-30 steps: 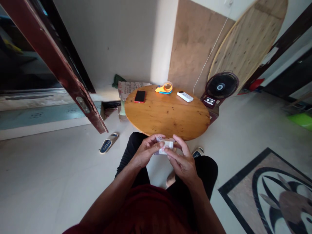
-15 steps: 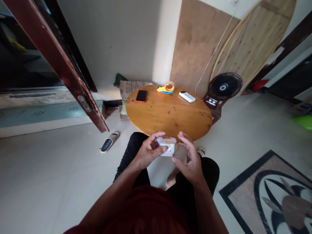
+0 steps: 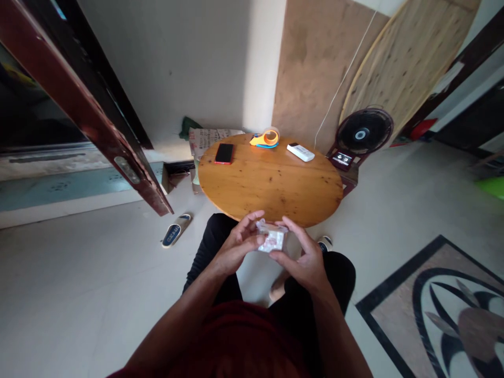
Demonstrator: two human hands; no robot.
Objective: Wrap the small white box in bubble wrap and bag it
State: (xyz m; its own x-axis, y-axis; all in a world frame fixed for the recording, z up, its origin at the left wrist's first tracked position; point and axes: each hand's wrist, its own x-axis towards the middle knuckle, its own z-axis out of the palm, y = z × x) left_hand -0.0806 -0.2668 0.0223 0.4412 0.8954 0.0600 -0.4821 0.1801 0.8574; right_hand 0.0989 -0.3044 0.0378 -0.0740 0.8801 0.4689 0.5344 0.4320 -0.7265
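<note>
Head view: left hand (image 3: pixel 234 248) and right hand (image 3: pixel 305 261) face inward, fingers curved, together pinching the box (image 3: pixel 274 240) just before the tabletop (image 3: pixel 255 184). The step seems to be handling it mid-air; the next move likely calls for a light, steady two-handed pinch. Beyond lie phone (image 3: pixel 224 153) and tape (image 3: pixel 265 138).

At the lower centre of the frame, the right hand (image 3: pixel 305 257), which stood off from the small clear-wrapped packet (image 3: pixel 274 240) half a second ago, now has its thumb at the packet's lower edge and a fingertip by its upper right corner. The left hand's (image 3: pixel 236 247) thumb has drawn back from the packet's face toward its left side, baring more pinkish print. At the right edge, the green object (image 3: pixel 492 186) has slipped further out of view.
</note>
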